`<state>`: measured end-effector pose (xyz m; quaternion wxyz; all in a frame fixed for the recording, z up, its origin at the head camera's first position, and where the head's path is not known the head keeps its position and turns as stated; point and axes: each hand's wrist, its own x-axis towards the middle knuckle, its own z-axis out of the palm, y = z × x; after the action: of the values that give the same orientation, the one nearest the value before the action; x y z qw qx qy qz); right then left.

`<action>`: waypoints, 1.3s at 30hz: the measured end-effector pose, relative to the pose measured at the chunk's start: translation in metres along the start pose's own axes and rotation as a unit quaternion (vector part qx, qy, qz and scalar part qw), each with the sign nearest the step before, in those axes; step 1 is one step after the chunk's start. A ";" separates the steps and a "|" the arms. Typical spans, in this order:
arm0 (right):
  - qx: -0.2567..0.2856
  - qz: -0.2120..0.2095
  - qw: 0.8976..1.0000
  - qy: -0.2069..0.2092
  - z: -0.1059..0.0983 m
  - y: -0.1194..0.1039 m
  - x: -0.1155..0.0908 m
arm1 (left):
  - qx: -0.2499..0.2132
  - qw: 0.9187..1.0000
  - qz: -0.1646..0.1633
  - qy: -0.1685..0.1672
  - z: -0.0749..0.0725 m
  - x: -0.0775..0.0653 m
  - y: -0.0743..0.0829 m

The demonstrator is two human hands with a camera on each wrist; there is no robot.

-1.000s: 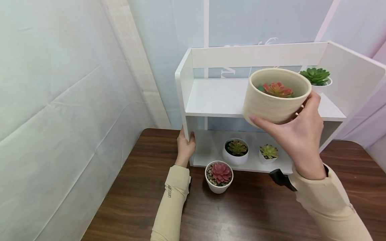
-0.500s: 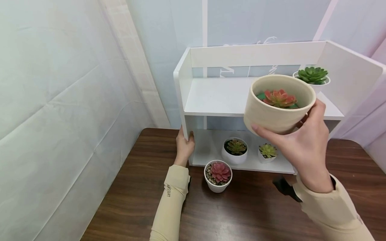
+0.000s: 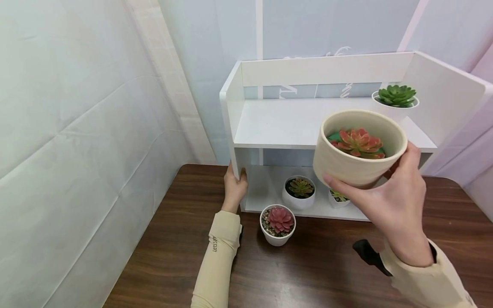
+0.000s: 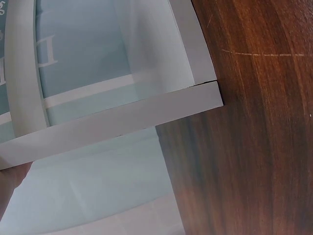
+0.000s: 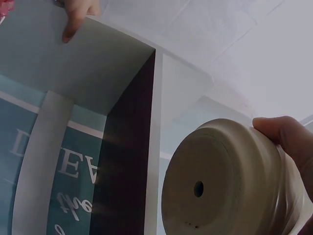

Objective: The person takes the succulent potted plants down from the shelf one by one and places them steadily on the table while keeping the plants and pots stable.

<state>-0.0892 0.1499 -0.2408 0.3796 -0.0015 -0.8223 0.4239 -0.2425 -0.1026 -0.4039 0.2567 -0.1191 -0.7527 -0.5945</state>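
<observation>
My right hand (image 3: pixel 400 205) grips a cream plant pot (image 3: pixel 356 173) with a red succulent (image 3: pixel 360 143) inside, raised in front of the white shelf unit (image 3: pixel 277 124). In the right wrist view the pot's underside (image 5: pixel 203 196) shows a drain hole, and the thumb (image 5: pixel 281 129) lies along its side. At the shelf's left side panel (image 3: pixel 231 115), my left hand (image 3: pixel 235 188) holds the front edge, thumb on the inner face. Just in front of the lower shelf, a white pot with a pink succulent (image 3: pixel 278 224) stands on the brown table.
On the upper shelf's right end sits a white pot with a green succulent (image 3: pixel 396 100). Two more white pots, one with a dark-soiled succulent (image 3: pixel 299 192) and a smaller one (image 3: pixel 339 199) partly hidden, stand on the lower shelf. A white curtain (image 3: pixel 77 149) hangs at the left.
My right hand has lowered the cream pot and brought it slightly right and nearer, so it now overlaps the small lower-shelf pot in view. The left hand stays on the panel.
</observation>
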 end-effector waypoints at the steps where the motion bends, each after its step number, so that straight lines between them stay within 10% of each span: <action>1: 0.000 -0.003 1.000 0.000 -0.001 0.000 -0.001 | 0.002 1.000 -0.001 0.000 0.000 0.000 0.000; 39: -0.039 0.033 0.998 -0.022 -0.002 0.033 -0.054 | 0.018 1.000 -0.005 0.001 0.000 0.000 0.000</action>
<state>-0.0600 0.1551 -0.2964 0.3470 -0.0344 -0.8456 0.4042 -0.2428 -0.1031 -0.4039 0.2568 -0.1094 -0.7638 -0.5820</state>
